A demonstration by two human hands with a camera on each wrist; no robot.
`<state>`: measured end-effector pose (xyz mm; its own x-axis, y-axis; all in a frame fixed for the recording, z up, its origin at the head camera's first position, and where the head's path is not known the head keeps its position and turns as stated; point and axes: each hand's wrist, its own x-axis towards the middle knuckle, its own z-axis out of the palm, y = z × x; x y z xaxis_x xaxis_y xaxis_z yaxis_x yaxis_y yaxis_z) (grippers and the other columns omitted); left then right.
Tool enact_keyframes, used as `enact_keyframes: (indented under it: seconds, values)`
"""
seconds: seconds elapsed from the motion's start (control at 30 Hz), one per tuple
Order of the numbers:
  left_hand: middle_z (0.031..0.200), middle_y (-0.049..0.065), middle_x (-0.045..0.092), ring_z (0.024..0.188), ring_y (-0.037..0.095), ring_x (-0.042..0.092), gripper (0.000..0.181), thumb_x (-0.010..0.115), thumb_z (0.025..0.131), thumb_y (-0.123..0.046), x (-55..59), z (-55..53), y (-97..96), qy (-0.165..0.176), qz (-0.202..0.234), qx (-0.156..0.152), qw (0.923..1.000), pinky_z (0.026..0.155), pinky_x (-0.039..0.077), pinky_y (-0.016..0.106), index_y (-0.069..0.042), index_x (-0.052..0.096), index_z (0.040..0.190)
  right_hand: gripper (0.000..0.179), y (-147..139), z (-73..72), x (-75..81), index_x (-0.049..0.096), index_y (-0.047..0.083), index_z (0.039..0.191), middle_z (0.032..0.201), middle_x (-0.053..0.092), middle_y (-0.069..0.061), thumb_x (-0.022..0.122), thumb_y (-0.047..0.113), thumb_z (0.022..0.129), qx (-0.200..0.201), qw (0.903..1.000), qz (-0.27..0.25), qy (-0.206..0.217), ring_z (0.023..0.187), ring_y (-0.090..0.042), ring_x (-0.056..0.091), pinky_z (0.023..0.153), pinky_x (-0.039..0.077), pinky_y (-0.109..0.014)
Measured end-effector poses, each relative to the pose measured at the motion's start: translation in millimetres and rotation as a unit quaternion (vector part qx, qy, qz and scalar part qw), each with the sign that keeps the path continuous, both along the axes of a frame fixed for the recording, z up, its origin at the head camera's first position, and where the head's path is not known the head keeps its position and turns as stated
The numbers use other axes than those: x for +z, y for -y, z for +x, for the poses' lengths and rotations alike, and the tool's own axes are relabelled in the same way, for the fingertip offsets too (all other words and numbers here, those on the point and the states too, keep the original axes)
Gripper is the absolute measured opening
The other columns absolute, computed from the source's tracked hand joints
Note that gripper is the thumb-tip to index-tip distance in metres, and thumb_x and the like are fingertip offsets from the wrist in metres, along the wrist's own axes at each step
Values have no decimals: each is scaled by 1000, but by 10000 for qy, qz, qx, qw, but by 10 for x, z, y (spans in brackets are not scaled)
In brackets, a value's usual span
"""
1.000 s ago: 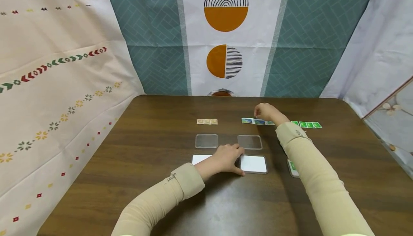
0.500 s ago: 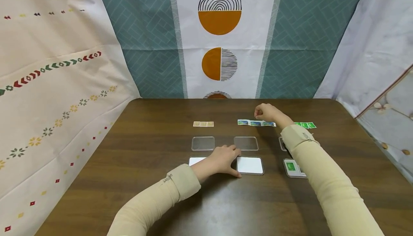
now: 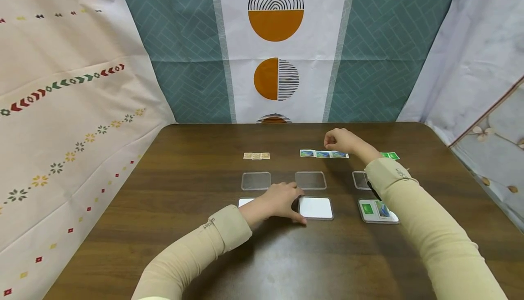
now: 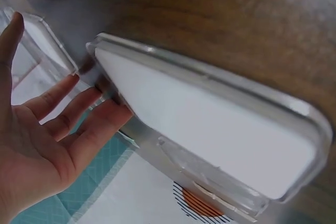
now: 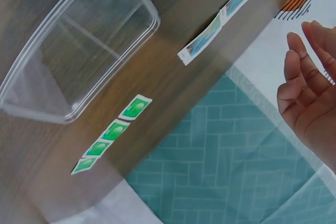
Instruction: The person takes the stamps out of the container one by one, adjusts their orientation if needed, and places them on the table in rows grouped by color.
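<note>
My left hand spreads along the left side of the middle clear case, which has a white card in it. In the left wrist view its fingertips are right at the edge of that case, curled round nothing. My right hand hovers just beyond a strip of blue picture stamps lying on the table. Its fingers are loosely bent, with nothing visible between them. Green stamps lie in a row beside that strip; my right sleeve partly covers them in the head view.
Tan stamps lie at the back left. Clear lids stand in a row in front of the stamps. Behind my left wrist is a second white-card case. At right, a case holds a green and a blue stamp.
The head view has shifted slightly. My right forearm has swung rightward, uncovering the right case and more of the blue strip. My left hand stays at the middle case.
</note>
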<state>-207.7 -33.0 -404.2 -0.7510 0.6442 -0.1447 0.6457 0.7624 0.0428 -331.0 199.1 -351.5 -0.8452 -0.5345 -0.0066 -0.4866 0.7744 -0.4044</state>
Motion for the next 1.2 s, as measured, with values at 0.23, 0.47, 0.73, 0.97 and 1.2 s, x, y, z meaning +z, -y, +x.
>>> enact_keyframes:
  seconds: [0.23,0.47,0.73,0.97,1.2]
  values:
    - [122,2,59,103,23,61,82,66,70,-68,66,15,-21,93,-94,-59,9999,81,52,36,-18,52,133,6,-135,50,46,63,-1,87,73,58,-6,59,3,89,-48,10000,-74,27,66,-16,47,66,41,-33]
    - [118,1,60,99,22,62,75,65,73,-65,100,36,-73,3,-63,-114,9999,77,52,35,-19,55,131,6,-254,114,90,63,0,87,75,61,-8,59,4,89,-9,10000,-23,-18,65,-15,48,66,42,-34]
    - [103,-3,61,82,13,59,62,66,76,-60,125,23,-163,-167,112,-211,9996,68,49,30,-22,59,124,7,-320,222,222,63,-1,88,75,62,-7,58,4,89,90,9999,84,-80,64,-14,48,65,42,-33]
    - [104,-3,62,79,11,58,58,67,77,-58,159,27,-274,-274,170,-375,9988,64,47,28,-22,61,121,6,-383,337,288,63,2,87,75,63,-7,58,5,90,79,9997,105,-210,62,-13,49,61,42,-30]
    - [103,-5,64,79,10,60,54,66,77,-59,201,68,-415,-345,71,-589,9976,65,48,28,-23,62,117,8,-546,521,389,65,2,91,78,66,-7,60,8,91,-131,9981,-85,-591,64,-12,50,64,43,-31]
